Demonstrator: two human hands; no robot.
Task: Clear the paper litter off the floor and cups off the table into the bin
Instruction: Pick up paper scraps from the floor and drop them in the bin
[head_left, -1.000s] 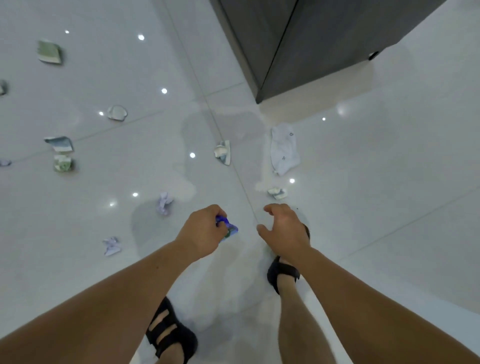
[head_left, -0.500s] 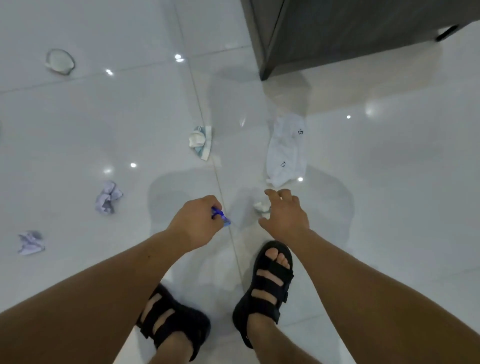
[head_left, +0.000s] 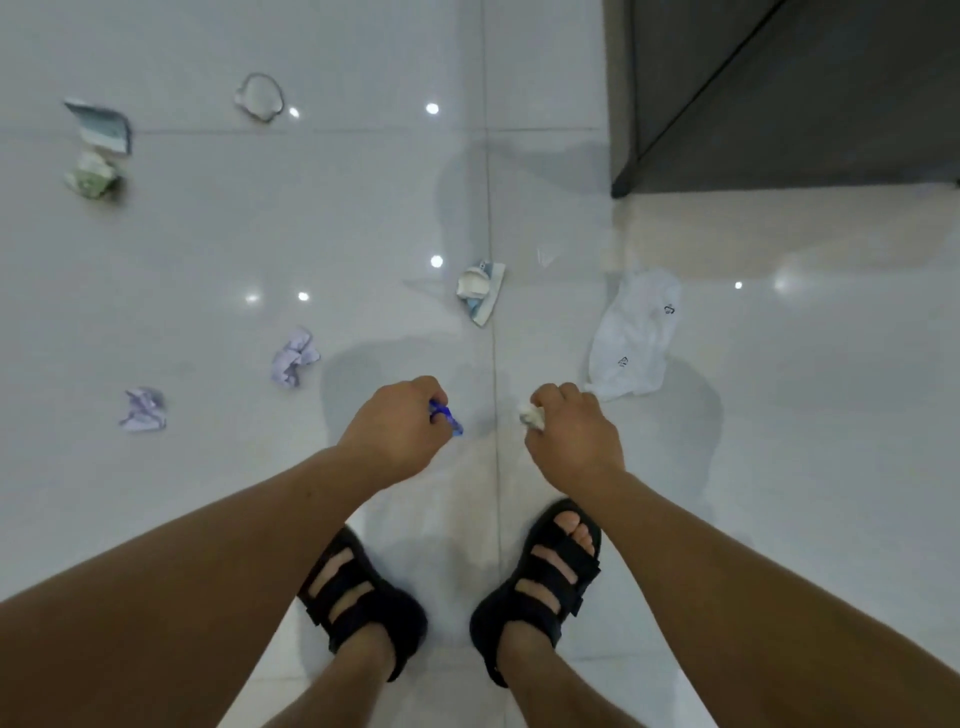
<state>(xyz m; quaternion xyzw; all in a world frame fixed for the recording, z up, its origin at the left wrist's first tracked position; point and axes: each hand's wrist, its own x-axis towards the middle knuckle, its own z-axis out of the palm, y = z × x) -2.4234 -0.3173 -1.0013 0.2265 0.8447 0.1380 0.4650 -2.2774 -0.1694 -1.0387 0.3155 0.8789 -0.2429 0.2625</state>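
Head view | your left hand: fingers curled round small blue paper scrap | your right hand: pinches crumpled white paper wad at fingertips | risk: reaching for limp white sheet just beyond right fingers may loosen pinch; wad drops.

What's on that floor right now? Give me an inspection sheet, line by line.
Surface: glossy white tiled floor, with light reflections.
Job's things: lilac paper ball, second lilac ball, blue-white folded paper, white crumpled sheet, green wad and teal scrap, all lying on the floor; bin, cups and table not in view.
Clutter: pale round scrap, kind unclear.
Hands: left hand grips blue scrap; right hand pinches white wad.
Cables: nothing seen.
Surroundings: dark cabinet; the person's black sandals.
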